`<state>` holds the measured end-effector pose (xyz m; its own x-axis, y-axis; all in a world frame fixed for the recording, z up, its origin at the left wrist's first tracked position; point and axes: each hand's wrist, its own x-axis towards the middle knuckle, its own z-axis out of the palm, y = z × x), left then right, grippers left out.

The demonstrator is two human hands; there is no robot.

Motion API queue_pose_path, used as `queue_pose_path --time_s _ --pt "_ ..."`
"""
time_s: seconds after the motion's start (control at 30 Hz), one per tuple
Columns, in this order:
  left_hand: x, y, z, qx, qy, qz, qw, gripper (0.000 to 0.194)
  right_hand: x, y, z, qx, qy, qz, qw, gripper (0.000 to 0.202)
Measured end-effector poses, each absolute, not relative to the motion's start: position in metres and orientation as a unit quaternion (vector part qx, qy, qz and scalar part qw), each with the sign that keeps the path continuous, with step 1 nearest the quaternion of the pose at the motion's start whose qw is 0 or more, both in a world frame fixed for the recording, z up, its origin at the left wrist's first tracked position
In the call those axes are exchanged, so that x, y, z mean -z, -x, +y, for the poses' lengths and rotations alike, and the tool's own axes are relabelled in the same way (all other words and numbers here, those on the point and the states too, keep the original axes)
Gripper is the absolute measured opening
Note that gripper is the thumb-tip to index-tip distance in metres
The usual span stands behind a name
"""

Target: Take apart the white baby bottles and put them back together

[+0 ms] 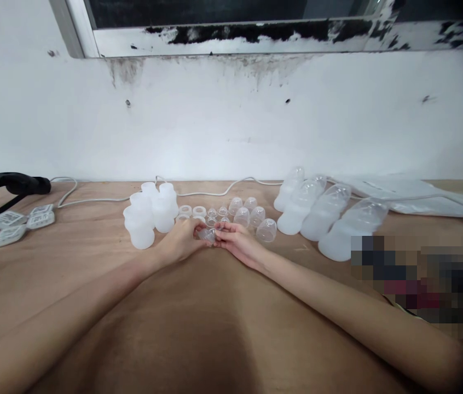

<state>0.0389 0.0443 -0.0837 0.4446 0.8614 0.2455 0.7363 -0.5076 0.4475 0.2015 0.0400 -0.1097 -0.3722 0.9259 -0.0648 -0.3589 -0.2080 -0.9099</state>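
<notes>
Small clear piece (208, 235), held low over the near middle of the wooden table (210, 306), between left hand (185, 238) and right hand (237, 241). Left hand narrow, thumb and fingers curved around the left side of the piece; right hand also narrow, with fingertips pinched at the right side. Much of the outline hidden by fingers and too small to read: no telling which way it points; long axis seemingly from hand to hand, but not certain.

Just beyond the fingers, white rings (185, 210), the front ones partly covered by left hand. To their right, small clear teats (223, 211), with some close behind the fingertips. Next, a group of clear domed caps (266, 230), on the table just past right hand, crowding the space on that side. Near left hand, a tight cluster of frosted bottles (142, 234), in the way of any leftward reach at that depth. Farther right, four capped bottles (335, 239) in a slanting row, clear tops seeming to lean rightward in this view.

Behind, a pale cable (215, 194) along the wall (198, 126), and a plastic bag (416, 197) at right. Far left, white packets (7, 235) beside a black strap (13, 183).
</notes>
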Motion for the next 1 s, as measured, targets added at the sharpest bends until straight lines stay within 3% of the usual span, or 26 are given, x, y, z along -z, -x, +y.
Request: queue_pose_path --time_s 0.13,0.27,0.37,0.77,0.9,1.0 --pt "0.088 -0.029 0.038 -0.19 -0.84 0.484 0.151 0.028 0.109 -0.214 0.045 -0.675 0.308 -0.481 0.468 0.02" --pt "0.098 -0.018 0.034 -0.209 -0.826 0.501 0.15 0.037 0.107 -0.224 0.049 -0.379 0.42 -0.726 0.391 0.015" --pt "0.105 -0.016 0.036 -0.216 -0.835 0.495 0.103 0.038 0.107 -0.223 0.049 -0.197 0.459 -0.807 0.314 0.012" --pt "0.105 -0.026 0.043 -0.181 -0.845 0.502 0.041 0.04 0.097 -0.22 0.044 -0.107 0.465 -0.833 0.281 0.028" --pt "0.103 -0.027 0.042 -0.176 -0.846 0.502 0.031 0.039 0.06 -0.249 0.027 0.07 0.493 -0.842 0.207 0.026" --pt "0.102 -0.027 0.041 -0.172 -0.847 0.503 0.024 0.038 0.034 -0.282 0.021 0.226 0.595 -0.758 0.142 0.027"
